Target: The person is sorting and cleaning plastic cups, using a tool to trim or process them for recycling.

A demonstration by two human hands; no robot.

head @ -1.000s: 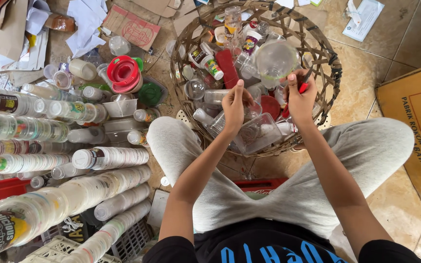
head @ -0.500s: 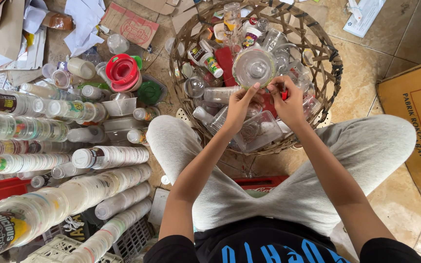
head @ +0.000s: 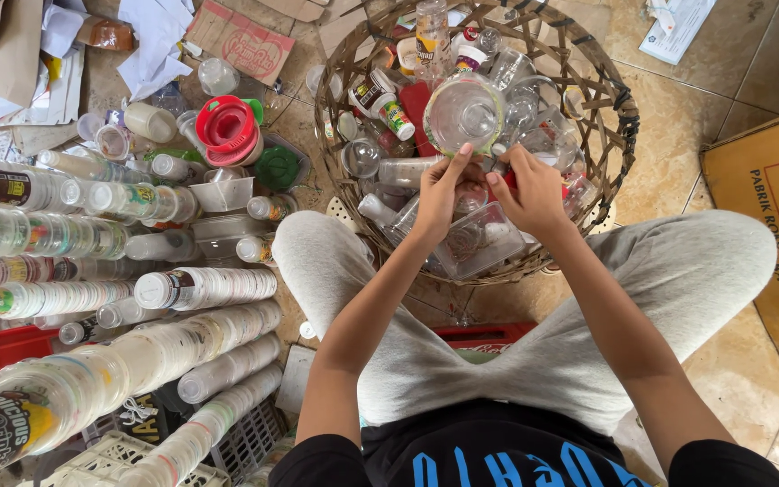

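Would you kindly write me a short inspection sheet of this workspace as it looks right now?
Surface: tiled floor; the person sits on it, legs around a woven basket.
Job's things: a clear plastic cup, held over the basket; the basket holds clear cups, bottles and red pieces.
Clutter: long stacks of nested cups lying at the left, red lids, a green lid, torn paper and cardboard.
Grips: left hand has its fingertips at the cup's rim; right hand pinches a small red piece beside it.
Cables: nothing seen.
Surroundings: a flat cardboard box at the right, a red crate under the legs.
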